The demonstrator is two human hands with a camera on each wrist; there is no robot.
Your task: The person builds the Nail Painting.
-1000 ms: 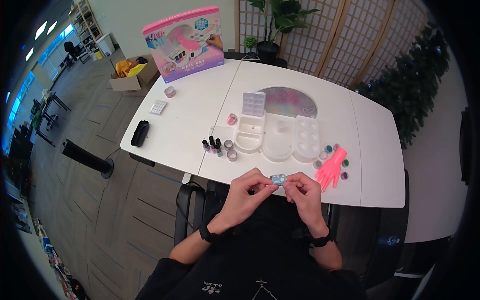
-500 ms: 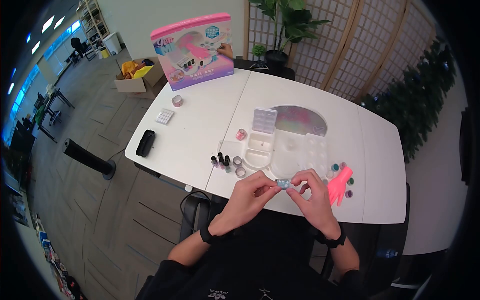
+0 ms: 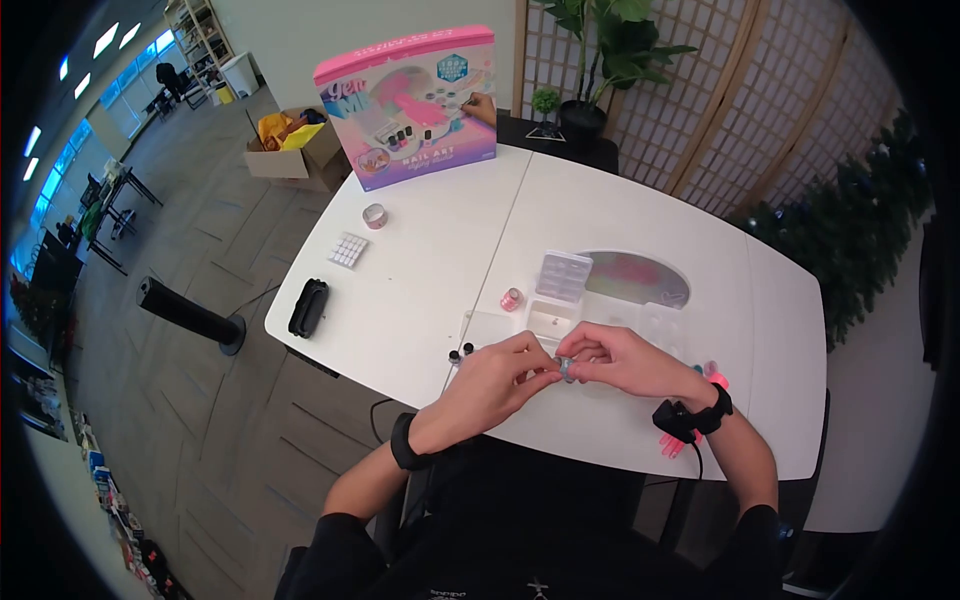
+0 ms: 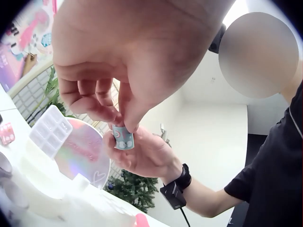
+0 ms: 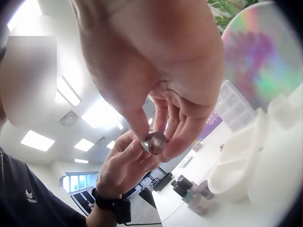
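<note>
Over the front of the white tray, my left hand (image 3: 490, 382) and right hand (image 3: 630, 362) meet at a small teal cylinder (image 4: 123, 137) with a pale printed pattern. The left hand pinches one end between thumb and fingertips. From the other side, the right thumb and fingers pinch the cylinder; its silvery round end (image 5: 155, 142) faces the right wrist camera. Nail polish bottles (image 5: 184, 188) with black caps stand near the left hand, partly hidden by it in the head view. A pink model hand (image 3: 672, 445) lies mostly hidden beneath the right wrist.
A compartment tray (image 3: 552, 320) with a raised clear lid (image 3: 565, 276) stands before an oval mirror (image 3: 640, 276). A pink roll (image 3: 511, 299) sits beside it. Farther left are a black case (image 3: 309, 308), a white pad (image 3: 348, 250), a small jar (image 3: 374, 216) and a nail art box (image 3: 420, 120).
The right hand has swung up and over, so its back now faces the head camera. The cylinder has turned from lying sideways to a steeper angle. The head view has shifted slightly.
</note>
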